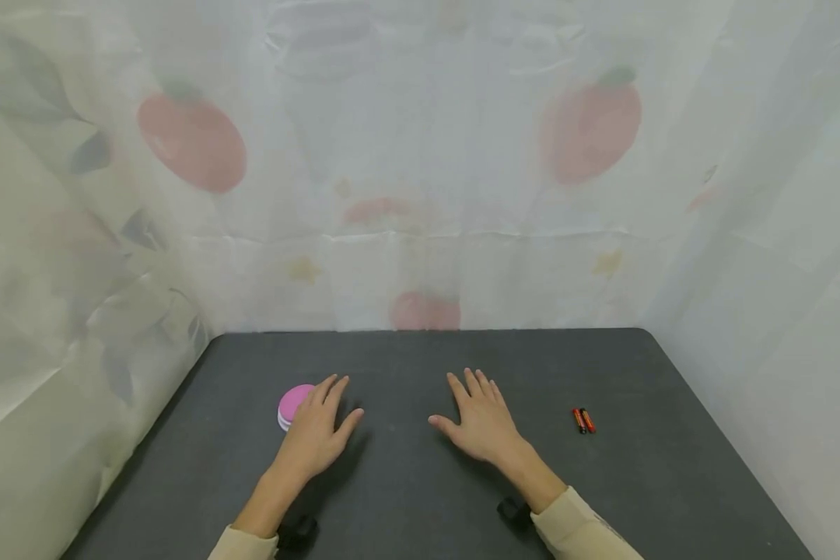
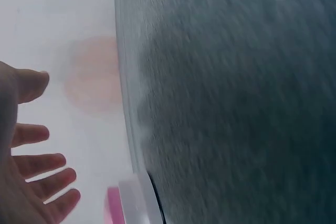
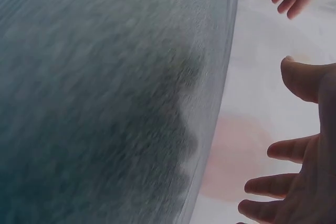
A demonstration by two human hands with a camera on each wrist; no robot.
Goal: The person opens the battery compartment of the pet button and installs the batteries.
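Both hands hover flat over the middle of the dark table (image 1: 406, 498), fingers straight and slightly apart, holding nothing. The left hand (image 1: 315, 432) is just beside the pink round case (image 1: 291, 404). The right hand (image 1: 481, 424) is well apart from two batteries (image 1: 583, 420) lying towards the table's right edge.
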